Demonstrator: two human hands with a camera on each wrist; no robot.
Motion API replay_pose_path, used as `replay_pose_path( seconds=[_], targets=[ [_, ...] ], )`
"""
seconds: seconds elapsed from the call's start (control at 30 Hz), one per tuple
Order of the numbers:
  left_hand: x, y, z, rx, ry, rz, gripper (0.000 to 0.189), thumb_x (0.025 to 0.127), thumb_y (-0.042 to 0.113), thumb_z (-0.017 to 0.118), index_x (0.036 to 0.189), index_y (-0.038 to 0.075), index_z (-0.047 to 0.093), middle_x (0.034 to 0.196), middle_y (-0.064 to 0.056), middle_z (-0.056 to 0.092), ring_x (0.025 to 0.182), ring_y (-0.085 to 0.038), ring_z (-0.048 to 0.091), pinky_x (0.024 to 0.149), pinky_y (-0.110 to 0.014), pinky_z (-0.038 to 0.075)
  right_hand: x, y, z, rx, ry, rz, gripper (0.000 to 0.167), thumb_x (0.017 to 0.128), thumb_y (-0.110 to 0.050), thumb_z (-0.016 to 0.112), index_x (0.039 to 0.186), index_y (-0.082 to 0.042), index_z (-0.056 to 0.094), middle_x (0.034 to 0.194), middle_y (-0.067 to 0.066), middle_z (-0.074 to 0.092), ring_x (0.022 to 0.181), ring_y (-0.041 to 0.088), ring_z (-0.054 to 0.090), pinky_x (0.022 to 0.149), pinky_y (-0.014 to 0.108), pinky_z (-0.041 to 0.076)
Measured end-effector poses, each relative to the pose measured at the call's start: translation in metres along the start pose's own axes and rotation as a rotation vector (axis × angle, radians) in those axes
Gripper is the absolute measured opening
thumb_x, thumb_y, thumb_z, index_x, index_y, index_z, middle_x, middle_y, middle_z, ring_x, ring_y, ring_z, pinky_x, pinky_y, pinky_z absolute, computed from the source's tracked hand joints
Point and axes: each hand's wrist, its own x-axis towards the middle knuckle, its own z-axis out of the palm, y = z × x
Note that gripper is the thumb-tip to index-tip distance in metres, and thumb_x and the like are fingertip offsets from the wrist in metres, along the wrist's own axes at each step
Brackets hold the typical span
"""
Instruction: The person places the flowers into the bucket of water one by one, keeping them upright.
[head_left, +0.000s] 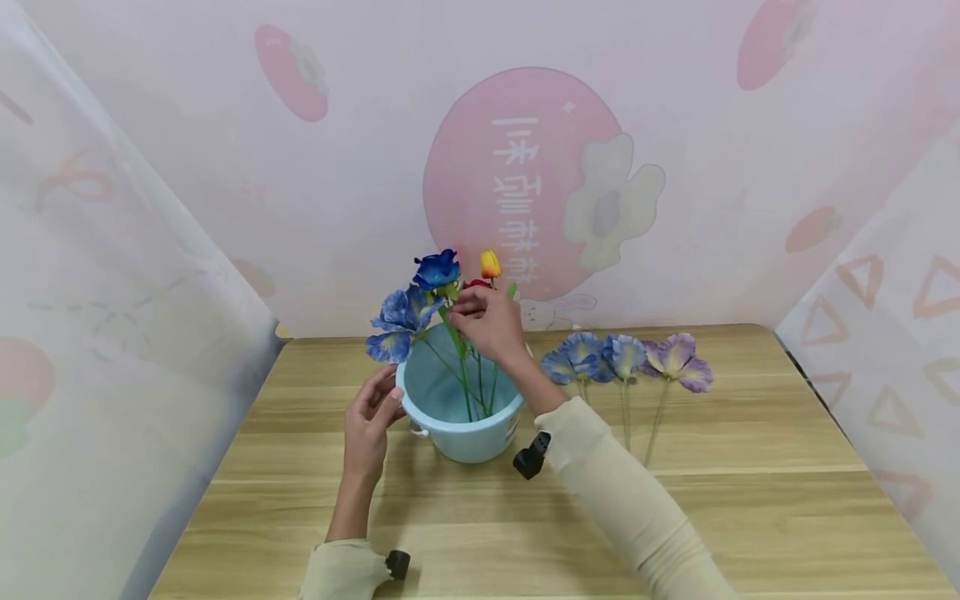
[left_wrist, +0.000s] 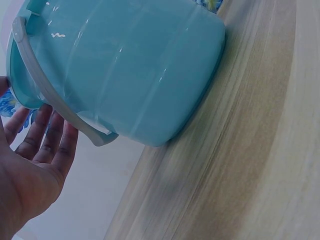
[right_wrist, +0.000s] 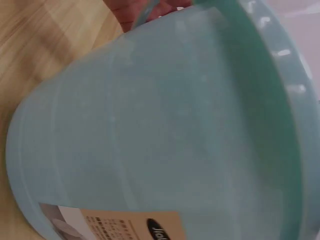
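Note:
A light blue bucket [head_left: 468, 442] stands upright on the table with several artificial flowers in it. My left hand [head_left: 367, 429] holds its rim at the left, thumb at the edge; in the left wrist view the fingers [left_wrist: 52, 142] lie beside the pale handle [left_wrist: 55, 100]. Above the bucket, my right hand [head_left: 491, 321] pinches the green stem just under a dark blue rose [head_left: 437, 270]. A light blue flower [head_left: 405, 317] leans over the left rim. Behind the right hand are a yellow-orange tulip [head_left: 490, 264] and a red flower [head_left: 477, 284], mostly hidden. In the right wrist view, the bucket hides the right hand.
To the bucket's right lie two blue flowers, one at the left [head_left: 577, 357] and one in the middle [head_left: 624, 356], and a purple one [head_left: 678, 362], stems toward me. A printed backdrop [head_left: 360, 183] rises behind the wooden table [head_left: 750, 525].

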Motion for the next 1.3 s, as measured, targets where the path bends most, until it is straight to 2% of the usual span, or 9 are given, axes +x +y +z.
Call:
replay_pose_path(
  seconds=[0.33,0.6,0.77,1.03,1.3],
  targets=[
    [0.000,0.001,0.000,-0.003,0.002,-0.002,0.040,0.108,0.013,0.064,0.147,0.004,0.062,0.128,0.002,0.072,0.112,-0.011,0.071,0.085,-0.026,0.066,0.000,0.011,0.008,-0.060,-0.021,0.036,0.027,0.094,-0.009,0.082,0.120,-0.003,0.077,0.109,0.013,0.083,0.097,0.028,0.081,0.088,0.036,0.068],
    [0.001,0.000,0.001,-0.016,0.001,0.001,0.041,0.108,0.012,0.064,0.148,0.001,0.060,0.127,0.002,0.072,0.111,-0.010,0.071,0.083,-0.025,0.066,-0.002,0.013,0.009,-0.071,-0.043,0.050,0.032,0.094,-0.009,0.082,0.124,-0.002,0.074,0.107,0.012,0.083,0.098,0.027,0.081,0.085,0.037,0.068],
    [0.001,0.000,0.000,-0.019,-0.003,0.004,0.041,0.108,0.011,0.063,0.147,0.000,0.060,0.126,0.003,0.072,0.110,-0.010,0.071,0.083,-0.024,0.066,-0.008,0.009,0.003,-0.084,-0.074,0.056,0.038,0.094,-0.010,0.082,0.130,-0.003,0.072,0.113,0.011,0.083,0.104,0.029,0.080,0.093,0.039,0.067],
    [0.001,0.001,0.000,-0.008,-0.001,0.000,0.041,0.108,0.013,0.063,0.148,0.003,0.060,0.127,0.003,0.072,0.111,-0.012,0.071,0.084,-0.024,0.066,-0.017,0.003,-0.009,-0.088,-0.083,0.073,0.042,0.093,-0.014,0.085,0.133,-0.007,0.071,0.117,0.010,0.081,0.108,0.028,0.079,0.095,0.039,0.066],
    [0.000,0.000,0.001,-0.017,0.009,0.015,0.042,0.108,0.012,0.063,0.148,-0.001,0.060,0.126,0.003,0.073,0.108,-0.011,0.072,0.082,-0.024,0.065,-0.027,0.005,-0.021,-0.008,-0.088,0.077,0.045,0.093,-0.015,0.085,0.134,-0.005,0.071,0.117,0.011,0.081,0.108,0.029,0.078,0.094,0.039,0.067]
  ],
)
